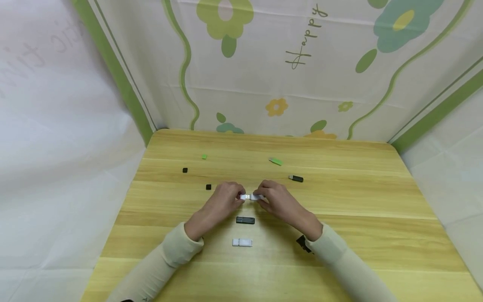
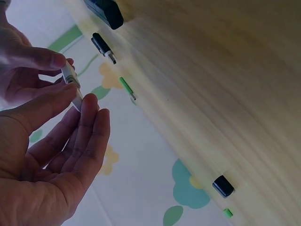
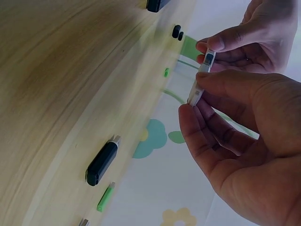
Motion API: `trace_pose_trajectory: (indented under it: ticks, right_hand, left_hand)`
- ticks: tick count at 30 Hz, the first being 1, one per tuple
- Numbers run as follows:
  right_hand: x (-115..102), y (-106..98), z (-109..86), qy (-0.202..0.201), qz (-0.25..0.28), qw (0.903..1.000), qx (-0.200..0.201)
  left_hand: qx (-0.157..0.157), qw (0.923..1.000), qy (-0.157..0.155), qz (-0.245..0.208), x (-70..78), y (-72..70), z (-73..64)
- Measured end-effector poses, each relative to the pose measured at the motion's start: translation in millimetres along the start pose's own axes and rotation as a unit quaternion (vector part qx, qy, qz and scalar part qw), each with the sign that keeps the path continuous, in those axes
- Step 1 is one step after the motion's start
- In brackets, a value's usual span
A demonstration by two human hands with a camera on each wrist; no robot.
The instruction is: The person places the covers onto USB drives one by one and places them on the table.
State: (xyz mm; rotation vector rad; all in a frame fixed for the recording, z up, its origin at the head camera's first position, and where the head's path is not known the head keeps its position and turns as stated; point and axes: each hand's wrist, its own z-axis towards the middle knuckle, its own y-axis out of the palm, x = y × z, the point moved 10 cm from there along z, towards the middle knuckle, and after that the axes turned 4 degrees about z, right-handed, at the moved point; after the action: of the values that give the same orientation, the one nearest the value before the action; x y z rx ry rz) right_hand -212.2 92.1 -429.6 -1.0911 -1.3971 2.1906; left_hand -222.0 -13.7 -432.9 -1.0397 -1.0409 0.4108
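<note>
Both hands meet over the middle of the table at a white USB stick [image 1: 255, 196]. My left hand [image 1: 225, 196] pinches its white cap [image 1: 242, 196] between thumb and fingertips. On the other side, my right hand [image 1: 278, 200] grips the body of the stick the same way. Between them the metal plug [image 1: 247, 196] shows in the head view. From the right wrist, the white body [image 3: 195, 92] lies between thumb and forefinger, partly covered by them. In the left wrist view the cap [image 2: 78, 100] is mostly hidden by the fingers.
Nearer the person lie a black USB stick [image 1: 245, 220] and another white one [image 1: 242, 242]. Uncapped black [image 1: 296, 178] and green [image 1: 276, 161] sticks lie back right. Two black caps [image 1: 209, 187] and a green cap [image 1: 204, 157] lie left. A dark object [image 1: 303, 243] is partly under the right sleeve.
</note>
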Motion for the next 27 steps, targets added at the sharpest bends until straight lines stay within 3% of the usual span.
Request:
trace_pose_trajectory:
  ticks: [10,27]
  right_hand:
    - [-5.8,0.4,2.0,-0.003,0.008,1.0,-0.002]
    - [-11.8,-0.6,2.8,-0.016,0.009,0.9998,0.004]
  left_hand:
    - [-0.002,0.9999,-0.013,-0.005,-2.5,2.2,-0.7]
    - [0.014,0.9998,0.003,-0.011,3.3,1.3,-1.0]
